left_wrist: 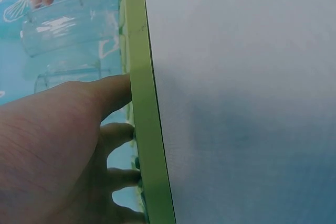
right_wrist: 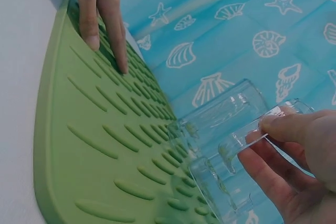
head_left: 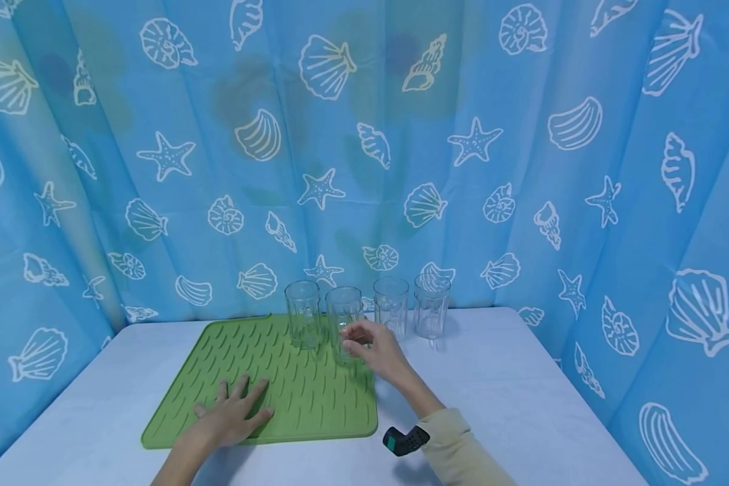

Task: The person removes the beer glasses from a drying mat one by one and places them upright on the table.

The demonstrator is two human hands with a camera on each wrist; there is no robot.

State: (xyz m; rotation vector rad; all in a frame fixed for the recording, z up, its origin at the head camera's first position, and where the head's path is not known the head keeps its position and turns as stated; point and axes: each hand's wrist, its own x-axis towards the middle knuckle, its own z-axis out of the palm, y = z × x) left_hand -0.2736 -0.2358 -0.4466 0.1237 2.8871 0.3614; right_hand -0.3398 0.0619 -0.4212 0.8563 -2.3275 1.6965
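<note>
Left hand [head_left: 227,418], spread and empty, rests on mat [head_left: 316,405], likely steadying it; right hand [head_left: 375,345] pinches mug [head_left: 343,310] by handle [right_wrist: 239,138] at mat's far right.

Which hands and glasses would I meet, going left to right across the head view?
Left hand, first glass, second glass, third glass, fourth glass; the right hand overlaps the second glass, so its place is unclear.
</note>
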